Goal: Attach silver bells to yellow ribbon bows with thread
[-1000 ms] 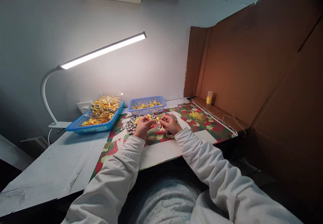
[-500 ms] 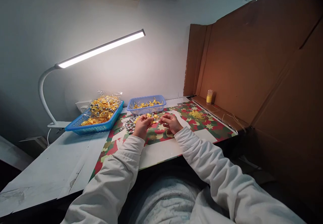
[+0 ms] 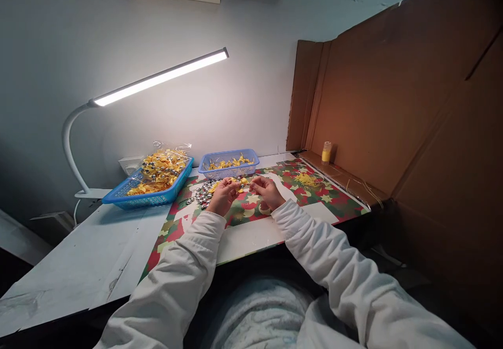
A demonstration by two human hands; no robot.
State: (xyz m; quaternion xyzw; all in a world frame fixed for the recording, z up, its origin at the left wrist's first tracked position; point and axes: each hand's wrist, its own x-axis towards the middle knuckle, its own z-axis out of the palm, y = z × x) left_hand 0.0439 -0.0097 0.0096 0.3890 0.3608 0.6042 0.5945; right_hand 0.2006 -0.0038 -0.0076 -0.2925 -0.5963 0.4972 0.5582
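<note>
Over the patterned sheet (image 3: pixel 236 214), my left hand (image 3: pixel 225 194) is pinched closed beside a pile of silver bells (image 3: pixel 202 194) and some yellow pieces (image 3: pixel 243 182). My right hand (image 3: pixel 266 192) faces it a short gap away, its thumb and forefinger also pressed together. Whatever lies between the fingertips of each hand is too small to make out. Behind the hands stands a small blue-violet basket (image 3: pixel 228 171) with yellow pieces inside. A larger blue basket (image 3: pixel 147 199) at the left is heaped with yellow ribbon-like pieces and silver bells.
A lit lamp (image 3: pixel 161 79) arches over the table from the left. Yellow threads (image 3: pixel 308 180) lie on the sheet's right part. A small yellow container (image 3: pixel 326 153) stands near the cardboard wall (image 3: pixel 393 92).
The view has shifted very slightly. My right hand's fingers have moved a little, while my left hand stays in nearly the same place.
</note>
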